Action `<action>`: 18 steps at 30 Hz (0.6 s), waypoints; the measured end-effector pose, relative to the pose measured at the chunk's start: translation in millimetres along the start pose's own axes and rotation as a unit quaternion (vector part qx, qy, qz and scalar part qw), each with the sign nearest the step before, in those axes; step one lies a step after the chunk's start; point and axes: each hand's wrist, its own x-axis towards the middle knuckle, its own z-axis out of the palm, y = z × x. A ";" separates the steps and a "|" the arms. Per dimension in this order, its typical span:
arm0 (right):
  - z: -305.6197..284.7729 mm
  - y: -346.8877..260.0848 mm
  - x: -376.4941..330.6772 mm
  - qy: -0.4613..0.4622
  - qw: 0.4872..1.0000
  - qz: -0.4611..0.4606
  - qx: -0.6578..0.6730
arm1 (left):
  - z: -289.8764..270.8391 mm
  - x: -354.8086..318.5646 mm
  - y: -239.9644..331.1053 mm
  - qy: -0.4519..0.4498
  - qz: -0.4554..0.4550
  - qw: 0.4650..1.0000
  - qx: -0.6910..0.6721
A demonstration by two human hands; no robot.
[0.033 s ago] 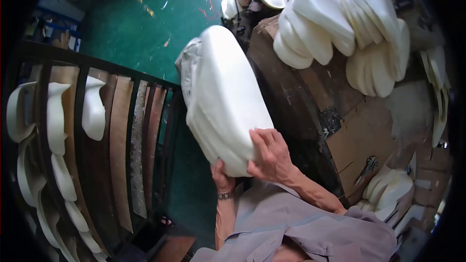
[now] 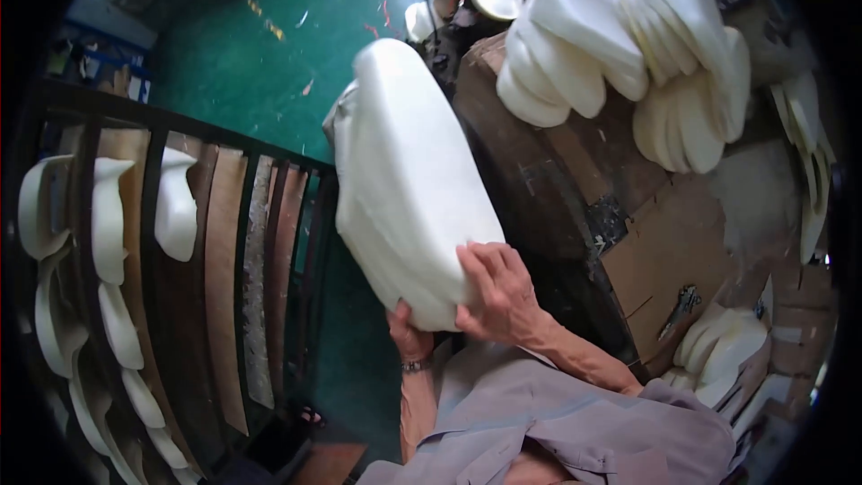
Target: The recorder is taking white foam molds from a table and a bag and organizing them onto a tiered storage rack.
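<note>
I hold a thick stack of large white foam pads (image 2: 409, 180) upright and tilted in front of me, over the gap between a rack and a cardboard box. My left hand (image 2: 409, 339), with a band on its wrist, grips the stack's near end from below. Lying on top of that same near end is my right hand (image 2: 498, 292), fingers spread over the foam. The stack's far end points away toward the green floor (image 2: 269, 54).
On the left stands a dark rack with wooden slats (image 2: 224, 269) holding several white foam pieces (image 2: 175, 211). More white foam pieces (image 2: 620, 45) are heaped on cardboard boxes (image 2: 664, 251) at the upper right, and others (image 2: 723, 350) lie at the lower right.
</note>
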 end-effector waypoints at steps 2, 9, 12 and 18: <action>-27.4 -15.1 -28.0 0.052 0.998 -0.034 -0.015 | 10.3 -18.8 1.1 -0.054 0.013 0.998 -0.008; -166.9 -9.6 -118.8 0.276 0.953 -0.088 0.092 | -130.1 7.8 -39.0 -0.291 0.379 0.760 0.441; -215.7 12.0 -160.2 0.206 0.872 0.063 0.440 | -72.3 15.3 -99.0 -0.358 0.258 0.825 0.354; -259.5 67.7 -319.7 0.398 0.756 0.161 0.494 | 116.2 -86.8 -191.8 -0.458 -0.033 0.866 0.196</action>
